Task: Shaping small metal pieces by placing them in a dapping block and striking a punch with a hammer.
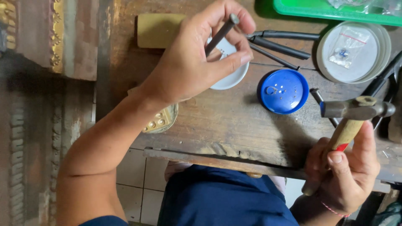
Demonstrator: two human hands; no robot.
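Over a worn wooden bench (217,121), the left hand (197,58) pinches a dark metal punch (220,34) between fingers and thumb, above a white dish (232,75). The right hand (347,171) grips a wooden-handled hammer (354,115) at the bench edge, near a blue lid (284,91) holding small metal pieces.

The left hand (197,58) is raised, fingers pinched together around something thin, forearm extended. The right hand (345,175) is closed in a fist, thumb up, its fingers apparently curled beneath.
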